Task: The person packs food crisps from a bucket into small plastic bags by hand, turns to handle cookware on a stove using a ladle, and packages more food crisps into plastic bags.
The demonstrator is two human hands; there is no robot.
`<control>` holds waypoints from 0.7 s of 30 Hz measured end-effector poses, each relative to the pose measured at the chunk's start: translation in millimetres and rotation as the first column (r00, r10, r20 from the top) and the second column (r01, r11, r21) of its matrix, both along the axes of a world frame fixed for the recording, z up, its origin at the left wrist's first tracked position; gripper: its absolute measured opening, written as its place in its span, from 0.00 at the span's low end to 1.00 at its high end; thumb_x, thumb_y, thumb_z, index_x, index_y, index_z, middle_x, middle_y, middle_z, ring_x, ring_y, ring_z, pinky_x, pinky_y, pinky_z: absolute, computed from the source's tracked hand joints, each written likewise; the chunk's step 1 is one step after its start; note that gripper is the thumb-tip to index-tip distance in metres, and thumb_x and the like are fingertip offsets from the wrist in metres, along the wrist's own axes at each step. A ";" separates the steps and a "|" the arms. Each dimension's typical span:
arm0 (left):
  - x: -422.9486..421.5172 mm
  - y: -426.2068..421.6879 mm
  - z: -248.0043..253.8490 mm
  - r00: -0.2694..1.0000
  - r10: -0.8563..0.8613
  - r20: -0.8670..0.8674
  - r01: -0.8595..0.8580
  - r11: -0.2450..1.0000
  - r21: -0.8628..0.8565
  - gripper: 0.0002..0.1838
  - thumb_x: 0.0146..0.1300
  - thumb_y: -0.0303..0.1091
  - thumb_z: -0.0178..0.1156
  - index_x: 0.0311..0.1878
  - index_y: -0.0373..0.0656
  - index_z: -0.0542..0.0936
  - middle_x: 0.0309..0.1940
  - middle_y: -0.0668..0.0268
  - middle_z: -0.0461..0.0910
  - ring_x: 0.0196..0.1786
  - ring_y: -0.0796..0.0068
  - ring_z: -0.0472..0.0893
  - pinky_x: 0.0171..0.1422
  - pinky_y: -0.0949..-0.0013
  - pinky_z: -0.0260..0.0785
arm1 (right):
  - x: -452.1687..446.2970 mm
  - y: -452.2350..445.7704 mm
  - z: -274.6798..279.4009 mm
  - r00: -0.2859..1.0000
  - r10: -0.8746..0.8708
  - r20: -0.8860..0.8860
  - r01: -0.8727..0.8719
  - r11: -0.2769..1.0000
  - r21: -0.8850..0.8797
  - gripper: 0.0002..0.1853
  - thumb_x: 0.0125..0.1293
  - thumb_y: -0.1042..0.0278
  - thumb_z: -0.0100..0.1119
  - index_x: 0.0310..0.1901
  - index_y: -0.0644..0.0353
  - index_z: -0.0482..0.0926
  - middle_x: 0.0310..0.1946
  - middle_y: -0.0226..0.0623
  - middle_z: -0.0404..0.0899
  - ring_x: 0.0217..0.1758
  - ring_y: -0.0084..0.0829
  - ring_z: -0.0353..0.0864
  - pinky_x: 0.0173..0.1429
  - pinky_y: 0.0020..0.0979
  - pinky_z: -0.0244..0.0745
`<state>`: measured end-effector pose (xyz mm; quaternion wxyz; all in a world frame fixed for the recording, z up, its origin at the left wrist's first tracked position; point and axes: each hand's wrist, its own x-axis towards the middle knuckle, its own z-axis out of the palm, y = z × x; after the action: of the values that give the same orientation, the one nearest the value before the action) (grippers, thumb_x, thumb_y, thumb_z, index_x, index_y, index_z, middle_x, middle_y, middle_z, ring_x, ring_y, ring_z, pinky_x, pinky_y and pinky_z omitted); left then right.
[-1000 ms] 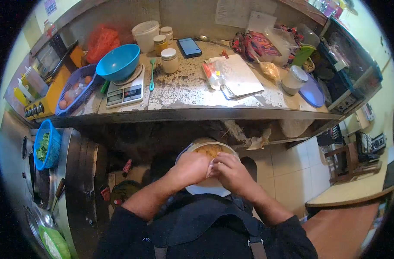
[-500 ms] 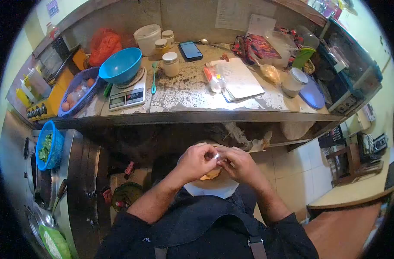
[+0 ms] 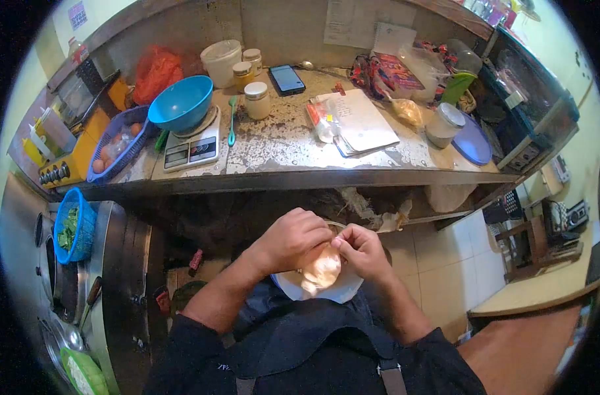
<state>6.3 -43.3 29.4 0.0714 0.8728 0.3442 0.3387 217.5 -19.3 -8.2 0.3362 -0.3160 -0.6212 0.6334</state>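
Below the grip the pale orange bag (image 3: 322, 268) is hung, its top pinched by left hand (image 3: 292, 241) and right hand (image 3: 364, 252).

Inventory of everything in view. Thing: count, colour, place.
bundle: 1, pale orange, lower centre
container: 1, white, beneath bundle
scale: 1, white, counter left
bowl: 1, blue, on scale
utensil: 1, teal, beside scale
jars: 4, white-lidded, on counter
phone: 1, black, counter back
papers: stack, white, counter centre
egg basket: 1, purple, counter left
leaf basket: 1, blue, far left
plastic bag: 1, red, counter back-left
other items: uncounted, mixed, around
left grip: 1, bare, at bundle's top
right grip: 1, bare, at bundle's top
sleeves: 2, black, bottom
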 end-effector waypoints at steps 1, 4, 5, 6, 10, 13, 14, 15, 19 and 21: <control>-1.1 0.2 -1.0 1.000 -0.008 -0.023 0.008 1.000 0.008 0.10 0.49 0.32 0.67 0.36 0.43 0.80 0.35 0.64 0.80 0.39 0.61 0.80 0.43 0.62 0.69 | -0.8 -0.3 -5.3 0.998 0.015 -0.053 -0.021 0.994 -0.107 0.08 0.67 0.66 0.61 0.36 0.61 0.76 0.23 0.27 0.76 0.22 0.16 0.73 0.26 0.21 0.69; -1.4 -2.8 -4.9 1.000 -0.031 0.004 0.030 0.993 0.110 0.08 0.50 0.32 0.63 0.35 0.44 0.79 0.33 0.66 0.80 0.39 0.65 0.80 0.46 0.63 0.70 | -1.5 -1.1 -24.9 0.978 0.024 -0.209 -0.103 0.920 -0.378 0.08 0.68 0.65 0.61 0.36 0.58 0.75 0.23 0.24 0.74 0.21 0.14 0.70 0.24 0.19 0.64; -0.4 -4.6 -5.6 0.999 -0.037 0.003 0.037 0.992 0.124 0.09 0.50 0.32 0.63 0.35 0.43 0.80 0.34 0.66 0.80 0.40 0.65 0.80 0.47 0.64 0.70 | -0.5 -3.7 -29.3 0.966 0.014 -0.258 -0.134 0.880 -0.455 0.08 0.68 0.64 0.61 0.36 0.57 0.75 0.23 0.23 0.74 0.20 0.14 0.69 0.23 0.18 0.63; 0.4 -6.9 -6.1 0.999 -0.044 0.002 0.043 0.990 0.137 0.09 0.49 0.32 0.63 0.36 0.43 0.80 0.34 0.65 0.80 0.40 0.66 0.80 0.47 0.64 0.71 | -0.5 -7.7 -31.4 0.967 -0.006 -0.255 -0.120 0.871 -0.477 0.08 0.68 0.64 0.61 0.36 0.57 0.75 0.23 0.23 0.74 0.20 0.14 0.68 0.23 0.18 0.63; -0.3 -10.1 -15.4 0.997 -0.066 0.045 0.059 0.988 0.143 0.11 0.49 0.31 0.68 0.38 0.44 0.82 0.36 0.65 0.81 0.40 0.63 0.81 0.45 0.61 0.71 | 2.0 -21.6 -37.4 0.975 -0.079 -0.210 -0.051 0.835 -0.549 0.10 0.68 0.61 0.61 0.35 0.57 0.75 0.22 0.22 0.74 0.20 0.12 0.66 0.24 0.17 0.60; 3.5 -10.5 -20.2 0.994 -0.039 0.106 0.029 0.996 0.086 0.09 0.51 0.32 0.67 0.37 0.44 0.82 0.35 0.65 0.82 0.39 0.64 0.81 0.45 0.62 0.71 | 1.7 -28.8 -40.7 0.981 -0.158 -0.113 0.084 0.870 -0.486 0.09 0.67 0.62 0.62 0.34 0.58 0.77 0.23 0.22 0.75 0.21 0.13 0.67 0.25 0.17 0.61; 5.2 -9.6 -22.0 0.993 -0.023 0.114 0.015 0.997 0.070 0.09 0.52 0.32 0.67 0.37 0.44 0.83 0.34 0.65 0.82 0.39 0.64 0.81 0.45 0.62 0.71 | 1.7 -29.9 -43.5 0.977 -0.195 -0.089 0.137 0.885 -0.444 0.09 0.67 0.63 0.63 0.35 0.59 0.79 0.24 0.23 0.76 0.21 0.13 0.68 0.26 0.17 0.63; 6.4 -9.5 -24.1 0.993 -0.006 0.120 0.000 0.999 0.052 0.08 0.53 0.32 0.67 0.36 0.44 0.83 0.34 0.65 0.82 0.39 0.64 0.81 0.45 0.62 0.71 | -0.1 -30.8 -43.2 0.970 -0.233 -0.068 0.187 0.897 -0.401 0.09 0.66 0.63 0.63 0.35 0.60 0.80 0.24 0.23 0.77 0.22 0.14 0.70 0.27 0.18 0.65; 7.6 -10.6 -27.9 0.994 0.040 0.105 -0.040 0.999 -0.002 0.07 0.54 0.33 0.67 0.37 0.44 0.83 0.34 0.65 0.82 0.38 0.64 0.81 0.45 0.63 0.70 | -7.5 -35.8 -33.2 0.933 -0.359 -0.025 0.360 0.933 0.020 0.08 0.64 0.68 0.65 0.38 0.65 0.83 0.32 0.33 0.82 0.35 0.21 0.78 0.38 0.21 0.73; 8.2 -10.6 -32.9 0.993 0.053 0.109 -0.052 0.999 -0.016 0.07 0.54 0.32 0.67 0.37 0.44 0.83 0.34 0.65 0.83 0.39 0.64 0.81 0.45 0.63 0.70 | -8.0 -34.9 -27.0 0.925 -0.379 0.009 0.362 0.890 0.278 0.07 0.62 0.72 0.66 0.39 0.66 0.83 0.38 0.38 0.83 0.43 0.26 0.81 0.46 0.25 0.74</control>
<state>14.6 -53.9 -3.4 0.0869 0.8430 0.3649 0.3855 209.5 -54.2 -35.2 0.4710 -0.3996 -0.6405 0.4564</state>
